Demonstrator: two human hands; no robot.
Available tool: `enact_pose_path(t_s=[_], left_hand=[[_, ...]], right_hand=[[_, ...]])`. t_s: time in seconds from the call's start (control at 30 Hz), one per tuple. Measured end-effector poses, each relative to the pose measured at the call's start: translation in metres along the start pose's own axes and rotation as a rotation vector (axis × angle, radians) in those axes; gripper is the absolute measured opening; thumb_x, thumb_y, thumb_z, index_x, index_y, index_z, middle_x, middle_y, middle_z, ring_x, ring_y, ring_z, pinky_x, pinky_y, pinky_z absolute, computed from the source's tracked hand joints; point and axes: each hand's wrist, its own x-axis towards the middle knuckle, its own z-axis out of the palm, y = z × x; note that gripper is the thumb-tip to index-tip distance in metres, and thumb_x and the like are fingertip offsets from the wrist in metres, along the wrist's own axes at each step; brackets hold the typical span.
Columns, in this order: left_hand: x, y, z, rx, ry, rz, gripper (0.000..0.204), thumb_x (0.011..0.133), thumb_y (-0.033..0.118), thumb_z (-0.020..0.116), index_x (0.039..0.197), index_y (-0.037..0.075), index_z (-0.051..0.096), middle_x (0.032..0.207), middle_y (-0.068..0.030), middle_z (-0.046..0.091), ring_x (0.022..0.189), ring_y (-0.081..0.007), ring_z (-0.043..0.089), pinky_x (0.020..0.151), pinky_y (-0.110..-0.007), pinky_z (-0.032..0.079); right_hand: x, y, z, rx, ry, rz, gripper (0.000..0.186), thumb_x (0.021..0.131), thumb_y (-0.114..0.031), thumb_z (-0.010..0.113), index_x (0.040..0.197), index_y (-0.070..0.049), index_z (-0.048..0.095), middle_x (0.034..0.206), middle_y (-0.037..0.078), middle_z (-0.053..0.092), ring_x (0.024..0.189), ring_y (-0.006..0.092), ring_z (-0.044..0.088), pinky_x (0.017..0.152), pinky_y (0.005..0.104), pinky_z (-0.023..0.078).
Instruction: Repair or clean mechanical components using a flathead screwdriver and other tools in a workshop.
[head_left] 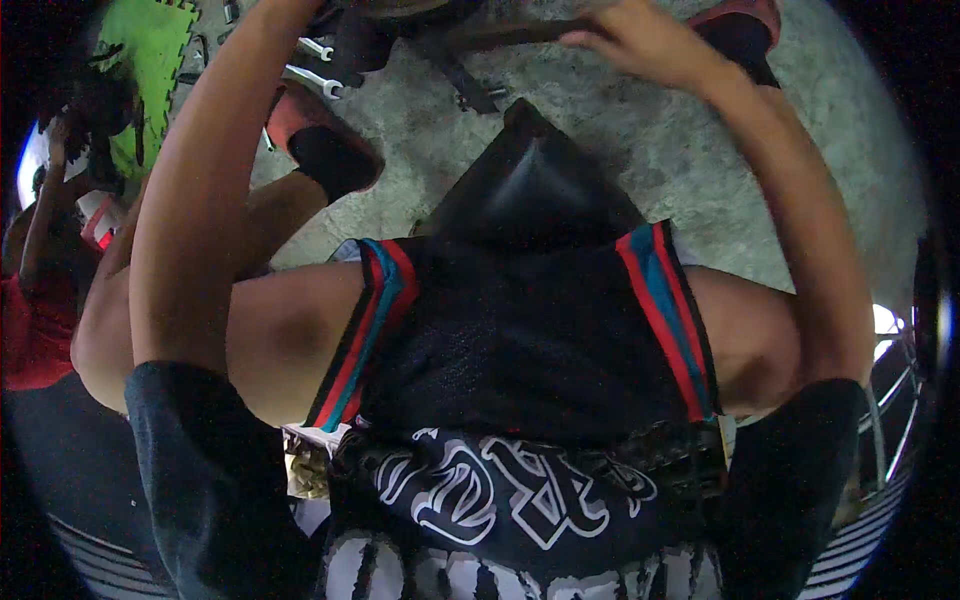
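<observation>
My right hand is at the top right, its thumb stretched along a dark flat bar. The fingers seem closed round the bar's near end, though the upper edge of the picture cuts part of them off. The bar runs left toward a dark round part at the top middle. A dark arm-like piece slants down from there to the concrete floor. My left forearm reaches up past the top edge, so my left hand is out of sight.
Two open-ended wrenches lie on the concrete floor near my left foot. A green foam mat is farther left. Another person in red sits at the left edge. Between my legs juts a black, shiny, pointed form.
</observation>
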Motion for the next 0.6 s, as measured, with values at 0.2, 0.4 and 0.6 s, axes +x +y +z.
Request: enact_pose_path(t_s=[0.2, 0.4, 0.6], left_hand=[[-0.009, 0.016, -0.011, -0.064, 0.041, -0.102, 0.044, 0.09, 0.033, 0.066, 0.126, 0.008, 0.064, 0.132, -0.016, 0.06, 0.125, -0.037, 0.054, 0.105, -0.044, 0.042], [-0.009, 0.001, 0.001, 0.095, 0.148, -0.051, 0.047, 0.086, 0.036, 0.068, 0.122, 0.005, 0.066, 0.133, -0.0169, 0.06, 0.123, -0.0363, 0.056, 0.102, -0.043, 0.044], [-0.006, 0.0, 0.002, 0.028, 0.077, -0.097, 0.05, 0.081, 0.035, 0.069, 0.12, 0.005, 0.067, 0.131, -0.0182, 0.061, 0.117, -0.0396, 0.058, 0.101, -0.045, 0.045]], right_hand=[[0.043, -0.076, 0.041, 0.024, 0.3, -0.196, 0.038, 0.098, -0.031, 0.054, 0.093, 0.004, 0.064, 0.077, 0.025, 0.062, 0.069, 0.0423, 0.063, 0.064, 0.0494, 0.053], [0.065, -0.089, 0.033, -0.01, 0.454, -0.154, 0.039, 0.095, -0.03, 0.059, 0.078, 0.005, 0.064, 0.071, 0.024, 0.061, 0.067, 0.0389, 0.063, 0.059, 0.0484, 0.051], [0.041, -0.061, 0.028, -0.076, 0.375, 0.006, 0.044, 0.094, -0.032, 0.061, 0.07, 0.004, 0.063, 0.063, 0.024, 0.059, 0.059, 0.0396, 0.061, 0.057, 0.0488, 0.05]])
